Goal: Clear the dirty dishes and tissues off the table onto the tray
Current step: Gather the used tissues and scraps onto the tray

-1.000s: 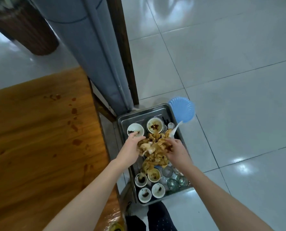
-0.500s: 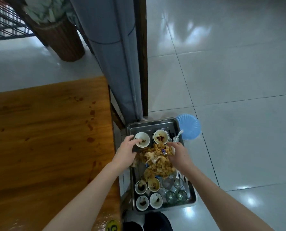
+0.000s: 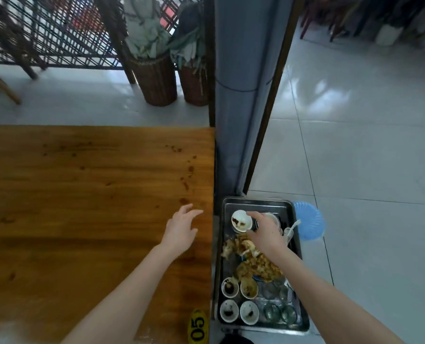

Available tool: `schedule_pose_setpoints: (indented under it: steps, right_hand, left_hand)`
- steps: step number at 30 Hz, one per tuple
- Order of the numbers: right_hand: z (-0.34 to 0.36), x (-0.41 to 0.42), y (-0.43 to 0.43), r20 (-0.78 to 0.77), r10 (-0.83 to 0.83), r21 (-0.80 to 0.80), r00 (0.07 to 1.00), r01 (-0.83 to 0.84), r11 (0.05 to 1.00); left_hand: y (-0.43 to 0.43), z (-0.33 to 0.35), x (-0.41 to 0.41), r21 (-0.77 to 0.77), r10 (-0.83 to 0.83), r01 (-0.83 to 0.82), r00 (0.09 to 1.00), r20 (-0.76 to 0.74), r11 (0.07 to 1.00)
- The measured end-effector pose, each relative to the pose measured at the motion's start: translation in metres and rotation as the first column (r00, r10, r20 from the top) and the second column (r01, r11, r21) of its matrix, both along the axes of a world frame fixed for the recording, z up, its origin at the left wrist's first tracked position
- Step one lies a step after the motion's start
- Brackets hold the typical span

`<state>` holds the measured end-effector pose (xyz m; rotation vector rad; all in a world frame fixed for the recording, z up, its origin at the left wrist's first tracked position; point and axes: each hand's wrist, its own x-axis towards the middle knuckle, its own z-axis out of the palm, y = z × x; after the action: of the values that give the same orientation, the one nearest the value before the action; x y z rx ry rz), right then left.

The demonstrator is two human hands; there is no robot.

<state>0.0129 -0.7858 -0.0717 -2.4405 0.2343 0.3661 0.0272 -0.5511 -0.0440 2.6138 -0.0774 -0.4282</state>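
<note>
- A yellow tag [image 3: 197, 326] marked "05" sits at the near right corner of the wooden table [image 3: 82, 219].
- The metal tray [image 3: 256, 201] lies just off the table's right edge. Along its near edge stand two small white bowls [image 3: 228, 311] with dark sauce dregs and, at the near right corner, two clear glasses [image 3: 271, 312].
- Just behind these is a second row: two more sauce-stained bowls [image 3: 230, 287] and two more glasses [image 3: 268, 290].
- The stained tissues [image 3: 256, 263] lie heaped across the tray's middle, with no hand on them. Half a second ago both hands were at this heap.
- The left hand [image 3: 181, 229] has left the tray. It now hovers over the table's right edge with its fingers spread, holding nothing.
- The right hand [image 3: 266, 232] has moved past the heap toward the tray's far edge. Its fingers are stretched out and empty, and the fingertips [image 3: 250, 214] reach the rim of a sauce bowl.
- That white bowl [image 3: 240, 220], smeared brown, stands near the tray's far left corner. A second bowl [image 3: 274, 216] beside it is mostly hidden under the hand.
- A white plastic spoon [image 3: 292, 228] leans at the tray's right edge.
- A blue ribbed disc [image 3: 309, 223] lies just past the tray's far right corner.
- Dark drips [image 3: 184, 180] dot the table near its right edge.
- Farther off stand a grey padded pillar [image 3: 241, 95] and two woven planters [image 3: 157, 80].
</note>
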Motion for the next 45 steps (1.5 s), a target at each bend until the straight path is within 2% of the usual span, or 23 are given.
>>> schedule_pose_setpoints:
  steps: [7, 16, 22, 28, 35, 45]
  right_hand:
    - [0.018, -0.015, 0.077, 0.036, 0.125, -0.032, 0.992, -0.124, 0.992]
    - [0.036, -0.058, 0.236, 0.099, 0.265, -0.144, 0.959, -0.25, 0.958]
    - [0.041, -0.076, 0.344, 0.168, 0.43, -0.179, 0.887, -0.402, 0.898]
    - [0.053, -0.078, 0.436, 0.169, 0.513, -0.247, 0.842, -0.467, 0.849]
    - [0.059, -0.068, 0.519, 0.161, 0.611, -0.209, 0.776, -0.578, 0.789]
    - [0.048, -0.037, 0.637, 0.126, 0.706, -0.16, 0.697, -0.688, 0.707]
  left_hand:
    - [0.087, 0.009, -0.034, 0.069, 0.065, -0.071, 0.995, 0.077, 0.995]
    - [0.246, 0.014, -0.1, 0.087, 0.154, -0.166, 0.98, 0.126, 0.982]
    - [0.352, 0.019, -0.142, 0.091, 0.279, -0.29, 0.953, 0.121, 0.953]
    - [0.434, 0.027, -0.174, 0.092, 0.383, -0.393, 0.917, 0.108, 0.915]
    - [0.51, 0.035, -0.202, 0.113, 0.527, -0.537, 0.843, 0.103, 0.836]
    - [0.614, 0.025, -0.212, 0.151, 0.652, -0.652, 0.756, 0.061, 0.743]
